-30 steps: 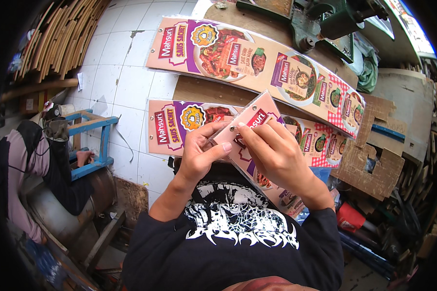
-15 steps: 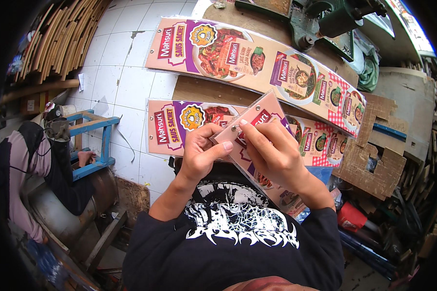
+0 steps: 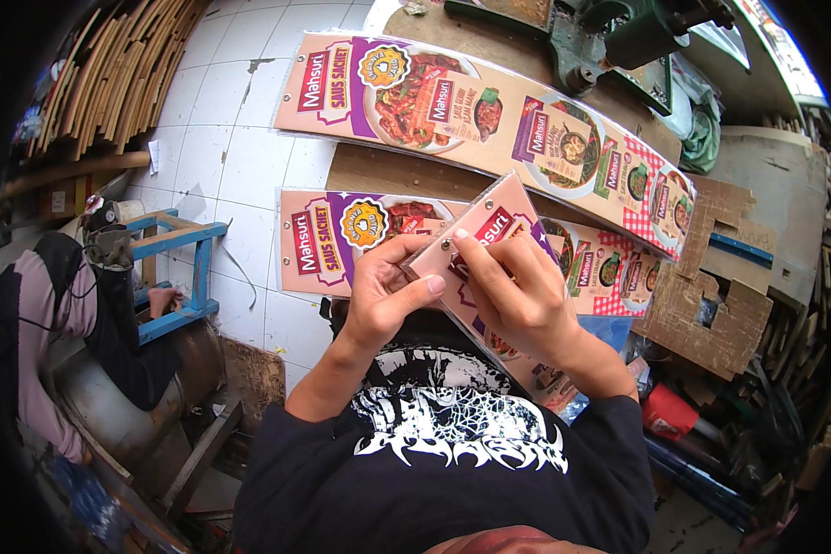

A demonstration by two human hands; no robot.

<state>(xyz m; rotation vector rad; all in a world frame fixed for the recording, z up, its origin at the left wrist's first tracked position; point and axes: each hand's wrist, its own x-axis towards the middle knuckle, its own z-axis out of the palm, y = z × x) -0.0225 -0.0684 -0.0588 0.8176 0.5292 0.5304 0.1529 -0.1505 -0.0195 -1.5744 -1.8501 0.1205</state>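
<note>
A long printed sign strip (image 3: 510, 198), pink and purple under clear plastic, slants across in front of my chest. Metal eyelets show at its upper end; one eyelet (image 3: 446, 245) lies between my two hands. My left hand (image 3: 383, 294) is closed on the strip's left edge, thumb on top and the other fingers partly hidden beneath. My right hand (image 3: 526, 294) rests over the strip with curled fingers, one fingertip touching it beside that eyelet. Whatever its fingers may hold is hidden. Behind lie a matching strip (image 3: 319, 245), partly covered by my hands, and a larger strip (image 3: 503, 106) farther back.
A green metal press (image 3: 619, 51) stands at the back right of the wooden table (image 3: 379, 174). Torn cardboard (image 3: 711, 305) lies at right. To the left, a person's leg and bare foot (image 3: 164, 300) are beside a blue frame (image 3: 194, 277); wooden slats (image 3: 120, 74) lean behind.
The held strip's upper end has shifted very slightly left. Both hands keep nearly the same place and hold.
</note>
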